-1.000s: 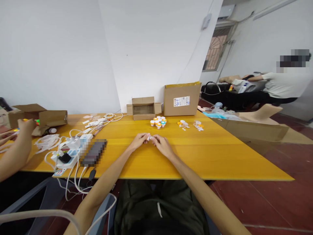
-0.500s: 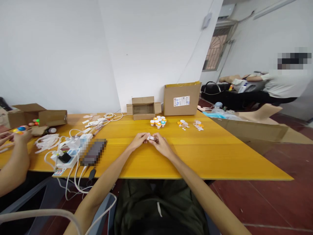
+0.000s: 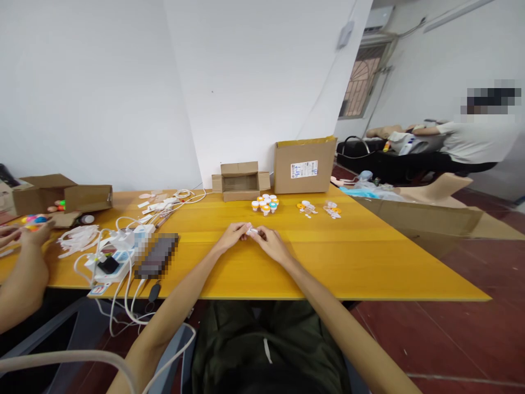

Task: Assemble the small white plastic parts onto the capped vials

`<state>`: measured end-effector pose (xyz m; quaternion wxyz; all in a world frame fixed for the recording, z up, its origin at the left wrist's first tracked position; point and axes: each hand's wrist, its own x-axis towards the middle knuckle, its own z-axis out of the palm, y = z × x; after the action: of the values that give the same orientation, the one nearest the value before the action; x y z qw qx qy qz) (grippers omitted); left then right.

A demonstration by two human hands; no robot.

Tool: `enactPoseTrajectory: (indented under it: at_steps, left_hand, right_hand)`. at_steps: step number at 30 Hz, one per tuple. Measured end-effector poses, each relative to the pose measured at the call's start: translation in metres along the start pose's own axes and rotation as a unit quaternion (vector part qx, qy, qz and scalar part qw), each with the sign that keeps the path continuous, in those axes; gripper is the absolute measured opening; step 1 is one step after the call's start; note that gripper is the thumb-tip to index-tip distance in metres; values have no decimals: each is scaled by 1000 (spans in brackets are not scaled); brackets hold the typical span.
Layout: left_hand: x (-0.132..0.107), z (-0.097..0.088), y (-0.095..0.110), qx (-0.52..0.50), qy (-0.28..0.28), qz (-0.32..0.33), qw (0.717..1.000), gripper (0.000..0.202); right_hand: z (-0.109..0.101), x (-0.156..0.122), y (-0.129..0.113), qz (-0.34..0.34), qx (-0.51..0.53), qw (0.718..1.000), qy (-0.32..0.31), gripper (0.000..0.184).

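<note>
My left hand (image 3: 232, 236) and my right hand (image 3: 272, 243) meet over the middle of the yellow table (image 3: 361, 262), fingers pinched together. Between their fingertips is a small whitish part (image 3: 252, 231), too small to name. Beyond my hands stands a cluster of small white caps with orange and blue tops (image 3: 266, 204). Two smaller heaps of orange and clear parts (image 3: 307, 208) (image 3: 333, 210) lie to its right.
An open small carton (image 3: 240, 181) and a taller labelled carton (image 3: 304, 165) stand at the wall. A power strip with white cables (image 3: 112, 261) and a dark phone (image 3: 157, 255) lie left. Another person's hand (image 3: 30, 231) works at the far left near cartons (image 3: 61, 195). A person sits far right.
My hands have stayed together, with the small part turning slightly between the fingertips. The other person's hand at the left has drawn back toward the table edge.
</note>
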<state>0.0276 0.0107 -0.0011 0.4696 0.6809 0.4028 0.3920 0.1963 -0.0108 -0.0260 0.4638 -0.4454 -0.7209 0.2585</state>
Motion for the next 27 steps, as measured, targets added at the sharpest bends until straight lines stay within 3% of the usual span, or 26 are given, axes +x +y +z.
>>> enactPoseTrajectory:
  at_steps: [7, 10, 14, 21, 27]
  left_hand:
    - [0, 0, 0, 3, 0, 3, 1000, 51]
    - [0, -1, -2, 5, 1, -2, 1000, 50]
    - [1, -1, -3, 5, 4, -9, 1000, 49]
    - [0, -1, -2, -3, -1, -1, 1000, 50]
    - [1, 0, -1, 1, 1, -7, 1000, 49]
  right_hand:
    - [1, -1, 3, 12, 37, 999, -6, 21]
    - [0, 0, 3, -1, 26, 1000, -6, 16]
    - [-2, 1, 0, -15, 2, 1000, 3, 23]
    - [0, 0, -1, 22, 3, 1000, 10, 21]
    - [-3, 0, -4, -3, -14, 1000, 8, 22]
